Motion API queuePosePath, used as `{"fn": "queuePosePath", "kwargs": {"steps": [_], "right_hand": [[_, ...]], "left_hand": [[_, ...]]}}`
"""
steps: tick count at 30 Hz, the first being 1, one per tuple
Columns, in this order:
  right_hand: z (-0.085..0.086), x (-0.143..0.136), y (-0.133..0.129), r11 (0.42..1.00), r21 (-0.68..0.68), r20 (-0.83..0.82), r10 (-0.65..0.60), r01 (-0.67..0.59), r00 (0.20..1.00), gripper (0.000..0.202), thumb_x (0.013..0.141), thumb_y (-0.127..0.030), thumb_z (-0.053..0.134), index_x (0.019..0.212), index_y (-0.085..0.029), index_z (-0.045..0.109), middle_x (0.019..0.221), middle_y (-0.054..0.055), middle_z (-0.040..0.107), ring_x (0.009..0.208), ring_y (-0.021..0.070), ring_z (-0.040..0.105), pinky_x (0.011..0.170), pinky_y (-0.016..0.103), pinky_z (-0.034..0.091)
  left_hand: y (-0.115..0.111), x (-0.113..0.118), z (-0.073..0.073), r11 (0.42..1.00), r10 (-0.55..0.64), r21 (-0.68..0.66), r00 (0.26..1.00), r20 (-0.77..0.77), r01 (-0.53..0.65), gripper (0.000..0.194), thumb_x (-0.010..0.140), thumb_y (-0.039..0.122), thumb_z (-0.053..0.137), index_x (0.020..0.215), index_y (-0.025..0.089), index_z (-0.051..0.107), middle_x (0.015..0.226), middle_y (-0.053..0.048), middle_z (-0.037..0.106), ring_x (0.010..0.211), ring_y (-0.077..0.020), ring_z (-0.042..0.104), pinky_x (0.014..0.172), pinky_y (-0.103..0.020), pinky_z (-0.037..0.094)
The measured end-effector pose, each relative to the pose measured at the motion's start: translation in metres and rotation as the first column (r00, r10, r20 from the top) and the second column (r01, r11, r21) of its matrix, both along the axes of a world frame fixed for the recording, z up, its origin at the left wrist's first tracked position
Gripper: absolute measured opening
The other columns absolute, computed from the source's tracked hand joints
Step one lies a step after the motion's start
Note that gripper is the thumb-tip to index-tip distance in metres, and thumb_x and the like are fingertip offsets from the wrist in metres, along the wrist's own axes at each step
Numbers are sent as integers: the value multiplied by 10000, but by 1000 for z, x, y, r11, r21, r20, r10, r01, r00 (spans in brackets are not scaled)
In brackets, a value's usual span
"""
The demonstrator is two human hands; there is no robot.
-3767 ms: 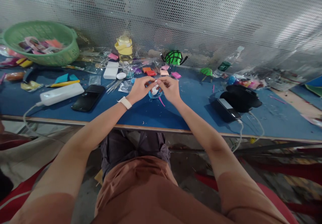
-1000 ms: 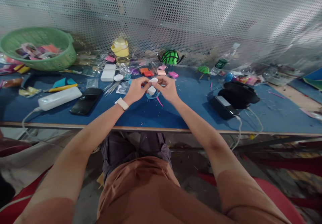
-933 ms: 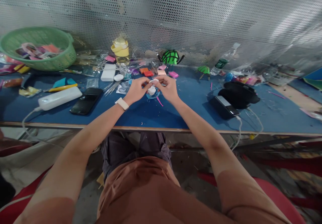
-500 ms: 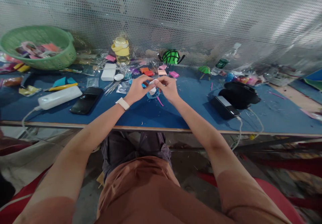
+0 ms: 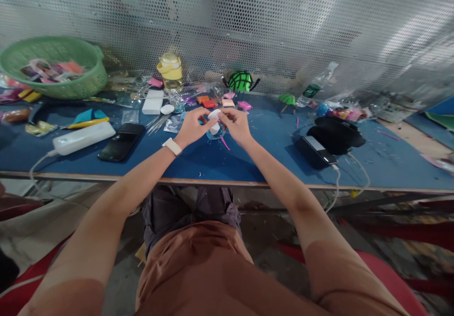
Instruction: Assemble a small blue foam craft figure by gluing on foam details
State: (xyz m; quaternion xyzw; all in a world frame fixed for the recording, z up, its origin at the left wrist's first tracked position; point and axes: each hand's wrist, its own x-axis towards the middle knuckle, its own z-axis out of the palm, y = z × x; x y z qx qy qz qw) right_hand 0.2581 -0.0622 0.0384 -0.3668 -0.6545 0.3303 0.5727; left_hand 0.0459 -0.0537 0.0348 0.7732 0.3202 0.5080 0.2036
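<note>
Between my two hands, above the blue table, is a small white piece of what looks like soft modelling clay. My left hand pinches its left side between thumb and fingers. From the right, my right hand grips it the same way. Just under the fingertips another white lump shows, resting on or in something clear and bluish that my hands partly hide. A thin pink tool lies below it on the table.
Left are a black phone, a white power strip and a green basket. Coloured clay packets, a yellow-banded bottle and a green turtle figure stand behind. Right are a black device and a plastic bottle.
The white piece between my fingertips has turned and now shows a broader, rounder face. Both hands stay in nearly the same place, still gripping it.
</note>
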Motion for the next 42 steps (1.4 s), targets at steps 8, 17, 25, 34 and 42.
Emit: {"fn": "queuePosePath", "kwargs": {"steps": [8, 17, 25, 34, 42], "right_hand": [[-1, 1, 0, 1000, 22, 66, -2, 0, 998, 778, 785, -989, 910, 1015, -246, 908, 862, 40, 849, 678, 170, 678, 593, 327, 574], [-2, 2, 2, 999, 36, 109, -33, 29, 993, 735, 770, -961, 941, 904, -244, 855, 853, 54, 857, 741, 204, 738, 719, 368, 634], [-3, 4, 3, 999, 6, 169, 39, -41, 985, 718, 825, -954, 910, 884, -248, 792, 812, 32, 803, 712, 184, 700, 664, 342, 591], [-4, 3, 0, 997, -14, 210, 74, -73, 975, 725, 838, -967, 890, 877, -248, 796, 797, 17, 795, 686, 168, 692, 653, 331, 586], [-5, 4, 3, 994, -26, 212, 105, -102, 972, 746, 860, -991, 849, 879, -249, 774, 796, 18, 781, 673, 164, 675, 606, 317, 566]], "left_hand": [[9, -4, -3, 998, -20, -60, 999, 42, 22, 423, 1087, 676, 802, 1047, 259, 862, 1041, -84, 912, 791, -212, 813, 788, -380, 662], [4, -2, 0, 997, -42, -64, 996, 79, 47, 605, 1092, 834, 718, 975, 244, 784, 937, -75, 863, 627, -164, 703, 680, -357, 620], [4, -2, 0, 998, -18, -59, 994, 107, 24, 540, 1086, 764, 784, 1066, 229, 852, 1187, -120, 903, 722, -169, 775, 694, -343, 632], [9, -5, -3, 998, -13, -52, 996, 90, 17, 395, 1089, 625, 824, 977, 247, 863, 936, -60, 884, 676, -167, 740, 711, -346, 620], [7, 0, 1, 984, -43, -160, 979, 197, 76, 615, 973, 849, 864, 960, 234, 887, 941, -84, 908, 649, -166, 725, 632, -324, 591]]}}
